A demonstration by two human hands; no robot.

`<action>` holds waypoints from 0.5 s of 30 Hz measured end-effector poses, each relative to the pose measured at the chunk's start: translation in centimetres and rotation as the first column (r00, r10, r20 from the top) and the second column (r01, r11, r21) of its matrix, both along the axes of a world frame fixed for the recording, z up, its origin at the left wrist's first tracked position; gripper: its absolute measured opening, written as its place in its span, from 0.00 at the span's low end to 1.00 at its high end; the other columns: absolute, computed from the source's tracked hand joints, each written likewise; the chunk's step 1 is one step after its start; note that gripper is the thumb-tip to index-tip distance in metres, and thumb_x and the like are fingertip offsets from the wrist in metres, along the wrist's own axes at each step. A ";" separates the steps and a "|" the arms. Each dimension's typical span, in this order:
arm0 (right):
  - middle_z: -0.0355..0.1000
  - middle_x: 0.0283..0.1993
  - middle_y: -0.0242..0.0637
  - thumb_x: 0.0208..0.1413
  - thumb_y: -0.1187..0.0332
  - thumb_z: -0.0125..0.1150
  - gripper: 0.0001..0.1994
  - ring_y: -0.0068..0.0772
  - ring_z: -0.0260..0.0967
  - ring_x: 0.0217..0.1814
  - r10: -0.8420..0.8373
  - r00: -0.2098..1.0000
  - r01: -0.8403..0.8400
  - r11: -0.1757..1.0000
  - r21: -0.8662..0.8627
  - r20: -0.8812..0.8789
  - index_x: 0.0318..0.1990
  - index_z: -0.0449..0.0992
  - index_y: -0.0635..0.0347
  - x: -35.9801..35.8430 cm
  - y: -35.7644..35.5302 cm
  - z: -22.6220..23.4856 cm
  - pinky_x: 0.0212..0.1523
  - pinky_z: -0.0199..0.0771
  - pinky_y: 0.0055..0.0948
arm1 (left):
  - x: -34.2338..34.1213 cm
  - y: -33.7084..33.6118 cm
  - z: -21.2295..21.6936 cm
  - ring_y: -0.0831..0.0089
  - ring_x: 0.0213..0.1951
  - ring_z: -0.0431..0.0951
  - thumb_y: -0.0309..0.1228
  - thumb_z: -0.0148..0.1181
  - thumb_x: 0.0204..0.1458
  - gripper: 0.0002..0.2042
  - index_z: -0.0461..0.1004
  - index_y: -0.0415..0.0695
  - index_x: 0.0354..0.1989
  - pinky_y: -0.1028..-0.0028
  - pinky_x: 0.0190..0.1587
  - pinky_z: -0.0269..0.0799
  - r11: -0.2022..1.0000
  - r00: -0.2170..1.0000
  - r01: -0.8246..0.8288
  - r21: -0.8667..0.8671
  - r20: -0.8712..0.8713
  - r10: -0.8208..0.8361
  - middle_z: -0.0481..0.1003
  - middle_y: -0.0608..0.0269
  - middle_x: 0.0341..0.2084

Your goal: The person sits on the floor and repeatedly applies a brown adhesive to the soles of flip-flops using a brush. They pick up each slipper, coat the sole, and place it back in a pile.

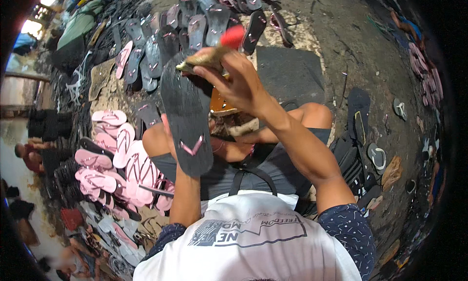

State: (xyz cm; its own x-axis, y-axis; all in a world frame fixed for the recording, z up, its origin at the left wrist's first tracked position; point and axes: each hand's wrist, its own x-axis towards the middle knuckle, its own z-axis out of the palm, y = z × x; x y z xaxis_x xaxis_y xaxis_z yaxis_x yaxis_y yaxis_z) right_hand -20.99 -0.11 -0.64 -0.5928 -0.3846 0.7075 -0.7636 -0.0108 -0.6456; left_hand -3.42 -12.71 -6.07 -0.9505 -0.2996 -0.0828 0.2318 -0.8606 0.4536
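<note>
My left hand (166, 125) is closed round a long black sandal sole (187, 117) from beneath. Most of that hand is hidden by the sole, with fingertips showing at its left edge. A pink metallic strap piece (191, 146) sits on the sole's near end. The far half looks wet and shiny. My right hand (234, 71) grips a brush (200, 60) with pale bristles, whose tip touches the sole's far end. A red part (232, 36) sticks up behind this hand, perhaps the brush's handle. Under my right wrist is an orange-brown container (220, 101), partly hidden.
Many black sandal soles (197, 30) lie in rows beyond my hands. To my left is a heap of pink sandals (114, 156). A dark flat sheet (291, 73) lies on the ground at the far right. Black slippers (358, 110) and a grey-soled slipper (377, 157) rest further right.
</note>
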 end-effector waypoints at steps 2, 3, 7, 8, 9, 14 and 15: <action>0.77 0.44 0.41 0.53 0.68 0.72 0.13 0.46 0.74 0.45 0.176 0.955 -0.161 0.984 -0.082 0.238 0.46 0.79 0.58 4.0 0.2 -2.1 0.44 0.72 0.38 | -2.1 -1.0 0.6 0.54 0.45 0.80 0.55 0.45 0.66 0.31 0.67 0.37 0.62 0.56 0.50 0.79 0.999 0.996 0.036 0.034 -0.086 -0.033 0.74 0.45 0.53; 0.77 0.45 0.41 0.54 0.69 0.71 0.13 0.46 0.74 0.46 0.128 0.988 -0.128 0.992 0.000 0.086 0.46 0.80 0.58 6.5 0.7 -2.9 0.45 0.72 0.38 | -2.8 -1.7 0.8 0.54 0.44 0.79 0.55 0.46 0.66 0.31 0.67 0.37 0.61 0.55 0.49 0.79 0.998 0.999 0.014 0.056 -0.037 -0.012 0.74 0.44 0.52; 0.79 0.48 0.37 0.55 0.69 0.71 0.14 0.42 0.74 0.50 0.461 0.688 -0.383 0.887 -0.259 0.561 0.48 0.80 0.57 13.6 3.1 -3.2 0.53 0.66 0.40 | -5.8 -2.8 1.9 0.63 0.33 0.80 0.61 0.48 0.62 0.32 0.70 0.41 0.56 0.64 0.35 0.80 0.997 0.992 -0.071 0.008 0.105 0.070 0.79 0.53 0.40; 0.79 0.48 0.32 0.52 0.69 0.73 0.16 0.37 0.74 0.48 0.322 0.877 -0.362 0.931 0.050 0.356 0.49 0.80 0.52 13.2 4.0 -2.6 0.51 0.64 0.38 | -6.4 -3.0 2.0 0.64 0.32 0.80 0.61 0.49 0.62 0.31 0.70 0.42 0.56 0.64 0.34 0.79 0.991 0.978 -0.136 -0.009 0.157 0.136 0.79 0.54 0.39; 0.79 0.48 0.30 0.51 0.68 0.74 0.16 0.35 0.74 0.47 0.288 0.925 -0.310 0.949 0.052 0.246 0.49 0.80 0.50 12.3 3.8 -1.9 0.49 0.63 0.37 | -5.7 -4.7 0.0 0.59 0.43 0.78 0.58 0.52 0.62 0.32 0.70 0.41 0.59 0.59 0.47 0.79 1.000 1.000 -0.003 -0.027 0.030 0.004 0.78 0.51 0.42; 0.72 0.35 0.38 0.53 0.61 0.69 0.12 0.44 0.69 0.37 0.097 0.988 -0.080 0.987 0.138 -0.120 0.40 0.78 0.54 2.4 -0.1 -2.8 0.38 0.60 0.42 | -6.7 3.7 4.3 0.66 0.39 0.81 0.54 0.50 0.65 0.25 0.73 0.44 0.57 0.65 0.44 0.80 0.964 0.958 -0.157 0.215 0.268 0.096 0.79 0.61 0.44; 0.70 0.32 0.41 0.54 0.58 0.68 0.12 0.47 0.68 0.34 -0.005 0.980 0.039 0.985 0.167 -0.201 0.37 0.77 0.56 0.1 -1.4 -2.6 0.34 0.59 0.45 | -6.5 3.8 3.8 0.67 0.40 0.81 0.55 0.49 0.66 0.26 0.73 0.44 0.57 0.66 0.42 0.81 0.988 0.969 -0.095 0.125 0.238 0.063 0.79 0.61 0.44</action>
